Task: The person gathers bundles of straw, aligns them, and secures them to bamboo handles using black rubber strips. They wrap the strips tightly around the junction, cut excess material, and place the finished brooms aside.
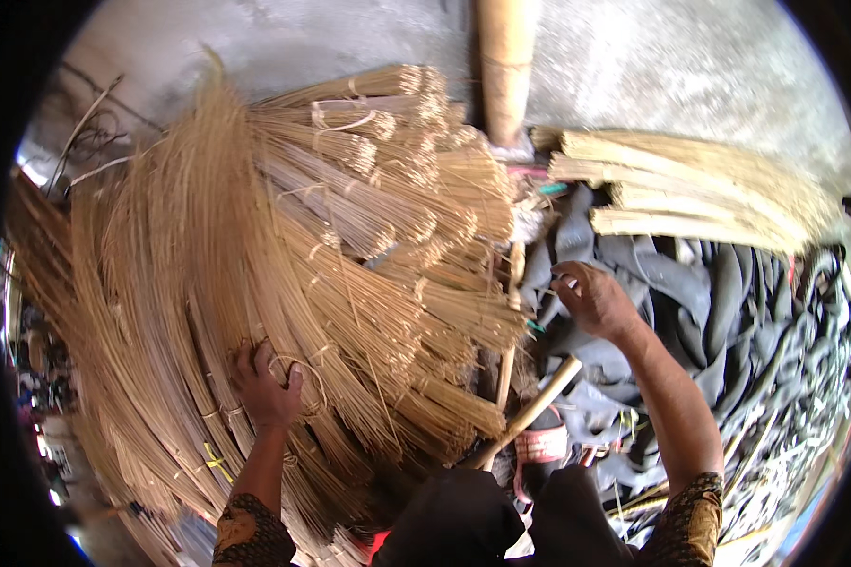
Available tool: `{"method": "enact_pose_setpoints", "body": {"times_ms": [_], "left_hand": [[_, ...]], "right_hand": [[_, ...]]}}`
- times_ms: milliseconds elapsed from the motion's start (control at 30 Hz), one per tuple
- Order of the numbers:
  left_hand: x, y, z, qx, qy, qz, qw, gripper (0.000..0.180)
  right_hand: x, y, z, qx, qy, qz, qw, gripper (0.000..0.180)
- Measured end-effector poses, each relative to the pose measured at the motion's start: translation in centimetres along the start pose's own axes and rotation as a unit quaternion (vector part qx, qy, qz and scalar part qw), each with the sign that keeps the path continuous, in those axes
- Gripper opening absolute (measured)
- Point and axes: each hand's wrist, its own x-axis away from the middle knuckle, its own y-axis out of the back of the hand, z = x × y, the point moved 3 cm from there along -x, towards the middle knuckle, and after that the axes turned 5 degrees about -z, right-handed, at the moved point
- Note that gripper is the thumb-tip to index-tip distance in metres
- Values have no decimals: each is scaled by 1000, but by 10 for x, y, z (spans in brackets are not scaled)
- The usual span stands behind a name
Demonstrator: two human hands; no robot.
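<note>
My left hand (267, 389) lies on a long bundle of thin, tan plant-stalk sticks (222, 208), its fingers spread and thumb out to the side. Beside the thumb is a loose loop of binding strip (317, 386). Over a heap of dark grey rubber strips (671, 279), my right hand (598, 300) is raised with its fingers curled toward the thumb. Whatever may be between those fingertips is too small to make out. Many more tied stick bundles (350, 194) are stacked in front of me, their cut ends facing right.
An upright bamboo post (507, 66) stands against the grey wall (671, 66). Paler stick bundles (671, 180) lie at the far right. A bamboo pole (537, 404) slants up near my knees, beside a foot in a red and black sandal (541, 444).
</note>
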Motion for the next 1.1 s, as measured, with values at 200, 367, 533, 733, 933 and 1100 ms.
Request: {"method": "enact_pose_setpoints", "body": {"times_ms": [200, 367, 533, 733, 933, 1100], "left_hand": [[-6, -7, 6, 44, 43, -11, 998, 68], [-5, -6, 7, 18, 48, -23, 998, 65], [-8, -4, 5, 26, 43, -55, 997, 66], [-11, -2, 4, 28, 32, -81, 996, 70], [-10, -7, 9, 34, 44, -54, 997, 69], [-6, -17, 15, 37, 49, -36, 997, 74]], "right_hand": [[-124, -18, 71, -24, 139, -49, 989, 37], [-212, -62, 126, -61, 146, -59, 986, 39], [-290, -89, 158, 70, 217, -110, 967, 44], [-401, -94, 183, 263, 171, -161, 936, 55], [-460, -124, 196, 399, 71, -63, 912, 62], [-468, -138, 216, 473, 115, -53, 872, 62]]}}
